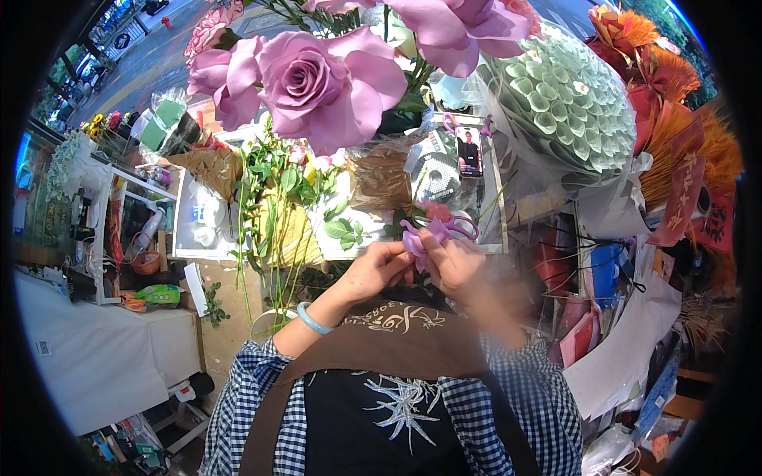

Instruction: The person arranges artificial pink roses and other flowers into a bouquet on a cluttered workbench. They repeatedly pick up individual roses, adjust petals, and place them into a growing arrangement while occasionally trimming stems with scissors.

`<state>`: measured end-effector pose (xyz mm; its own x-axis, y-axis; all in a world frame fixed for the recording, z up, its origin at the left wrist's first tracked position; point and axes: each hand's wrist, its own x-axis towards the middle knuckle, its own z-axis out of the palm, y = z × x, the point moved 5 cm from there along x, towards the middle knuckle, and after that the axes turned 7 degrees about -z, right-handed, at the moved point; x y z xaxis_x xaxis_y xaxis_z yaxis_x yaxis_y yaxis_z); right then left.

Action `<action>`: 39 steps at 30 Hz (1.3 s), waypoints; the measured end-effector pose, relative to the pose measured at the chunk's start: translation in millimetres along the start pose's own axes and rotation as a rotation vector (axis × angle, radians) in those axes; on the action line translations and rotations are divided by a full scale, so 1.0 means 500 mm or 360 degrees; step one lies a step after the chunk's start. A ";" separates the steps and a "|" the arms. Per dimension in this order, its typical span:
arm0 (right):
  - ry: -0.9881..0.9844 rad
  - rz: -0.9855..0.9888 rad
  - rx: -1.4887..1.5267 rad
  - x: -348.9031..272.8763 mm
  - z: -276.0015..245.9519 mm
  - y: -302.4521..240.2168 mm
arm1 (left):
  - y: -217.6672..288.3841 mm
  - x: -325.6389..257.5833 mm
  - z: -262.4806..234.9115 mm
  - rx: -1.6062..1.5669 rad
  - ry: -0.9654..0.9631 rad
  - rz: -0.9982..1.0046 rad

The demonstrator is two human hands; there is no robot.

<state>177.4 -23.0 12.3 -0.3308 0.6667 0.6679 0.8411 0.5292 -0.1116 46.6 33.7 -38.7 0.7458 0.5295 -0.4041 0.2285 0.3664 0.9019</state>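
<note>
In front of my apron, both hands meet at the white worktop's near edge. Between their fingertips is a small, crinkled purple petal-like piece (413,244); whether it is a flower or ribbon I cannot tell. My left hand (375,270), with a pale blue bangle (315,319) on its wrist, pinches it from the left. Fingers of my right hand (456,262) close on its right side, and the right wrist is smeared by motion. Just beyond the right fingers lie purple-handled scissors (463,228). A pink carnation (436,211) sits behind the piece.
Large lilac roses (321,83) rise at the far middle. Green stems (266,206) lie left of my hands. A phone (469,152) stands at the worktop's back right. Further right are a wrapped pale green bouquet (559,103) and orange plumes (671,151).
</note>
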 end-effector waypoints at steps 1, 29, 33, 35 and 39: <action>0.0001 0.0020 -0.0009 0.002 -0.001 0.000 | 0.006 -0.002 0.000 -0.0025 0.0008 0.0063; 0.0111 -0.0042 -0.0163 0.018 0.004 -0.021 | -0.001 -0.001 -0.008 0.0058 0.0221 0.0114; 0.0109 -0.0013 -0.0123 0.020 0.000 -0.021 | -0.007 0.002 -0.014 0.0023 0.0235 0.0068; 0.0126 0.0039 -0.0095 0.020 -0.007 -0.019 | -0.009 0.004 -0.015 -0.0011 0.0226 0.0066; 0.0081 0.0078 -0.0103 0.017 -0.013 -0.016 | -0.011 0.008 -0.014 -0.0046 0.0197 0.0086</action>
<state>170.6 -25.0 23.6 -0.2676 0.6627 0.6994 0.8823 0.4602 -0.0985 43.7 39.2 -46.4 0.6732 0.6389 -0.3723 0.1704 0.3558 0.9189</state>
